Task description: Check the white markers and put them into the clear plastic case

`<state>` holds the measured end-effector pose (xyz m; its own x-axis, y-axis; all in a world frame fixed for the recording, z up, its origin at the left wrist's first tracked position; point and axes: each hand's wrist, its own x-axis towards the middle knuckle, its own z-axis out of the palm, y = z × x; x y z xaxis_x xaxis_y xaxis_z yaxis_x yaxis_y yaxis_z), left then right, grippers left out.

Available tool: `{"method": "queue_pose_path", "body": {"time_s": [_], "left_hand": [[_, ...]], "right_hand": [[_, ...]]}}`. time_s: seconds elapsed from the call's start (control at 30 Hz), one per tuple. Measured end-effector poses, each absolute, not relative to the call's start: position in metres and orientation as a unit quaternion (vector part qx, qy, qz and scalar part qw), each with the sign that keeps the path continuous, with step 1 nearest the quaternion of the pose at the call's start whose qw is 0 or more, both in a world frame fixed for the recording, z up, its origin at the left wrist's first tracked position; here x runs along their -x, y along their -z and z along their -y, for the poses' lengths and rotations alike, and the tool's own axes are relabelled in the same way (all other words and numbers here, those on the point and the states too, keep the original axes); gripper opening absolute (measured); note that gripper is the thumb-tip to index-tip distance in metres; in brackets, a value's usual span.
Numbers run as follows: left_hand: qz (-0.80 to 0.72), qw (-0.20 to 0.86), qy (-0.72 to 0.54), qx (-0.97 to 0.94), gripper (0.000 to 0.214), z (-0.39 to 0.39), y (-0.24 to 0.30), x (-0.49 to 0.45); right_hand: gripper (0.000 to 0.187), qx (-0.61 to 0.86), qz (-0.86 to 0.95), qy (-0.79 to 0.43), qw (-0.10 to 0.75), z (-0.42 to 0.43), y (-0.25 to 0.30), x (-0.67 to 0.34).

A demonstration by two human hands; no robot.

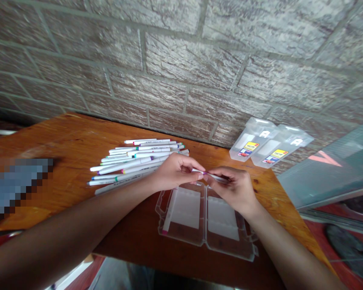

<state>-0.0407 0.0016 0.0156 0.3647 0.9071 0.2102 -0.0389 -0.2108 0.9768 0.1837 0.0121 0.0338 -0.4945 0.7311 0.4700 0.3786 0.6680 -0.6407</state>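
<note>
Between my two hands is a white marker [218,177] with a purple band, held above a clear plastic case. My left hand [174,171] pinches one end of it. The fingers of my right hand [234,187] close round the other end. Beneath them the case [204,237] lies unfolded on the table, with white sheets in both halves. One white marker [170,213] with a magenta end lies along the left side of the case. To the left, partly behind my left hand, many white markers [136,161] with coloured bands are heaped.
Two translucent plastic boxes [245,139] with yellow labels stand against the stone-block wall [169,80] at the back right. A pixelated dark-edged object [18,185] lies on the wooden table [69,141] at left. The table's right edge borders a glass panel [329,161].
</note>
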Motion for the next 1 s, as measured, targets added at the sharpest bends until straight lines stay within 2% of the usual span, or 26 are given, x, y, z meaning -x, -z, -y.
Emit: {"method": "queue_pose_path", "body": {"time_s": [0.27,0.53,0.77,1.0], "left_hand": [[-0.334,0.527,-0.452,-0.638,0.027,0.000,-0.020,0.039],[-0.360,0.505,-0.457,-0.637,0.030,-0.002,-0.019,0.041],[-0.348,0.524,-0.484,-0.608,0.026,-0.004,-0.022,0.044],[-0.324,0.559,-0.527,-0.553,0.021,-0.010,-0.021,0.047]], "right_hand": [[0.010,0.331,0.833,-0.247,0.368,-0.010,-0.033,-0.184],[0.013,0.345,0.774,-0.352,0.397,-0.011,-0.031,-0.179],[0.014,0.360,0.724,-0.394,0.437,-0.015,-0.037,-0.180],[0.019,0.377,0.672,-0.468,0.434,-0.018,-0.041,-0.182]]}}
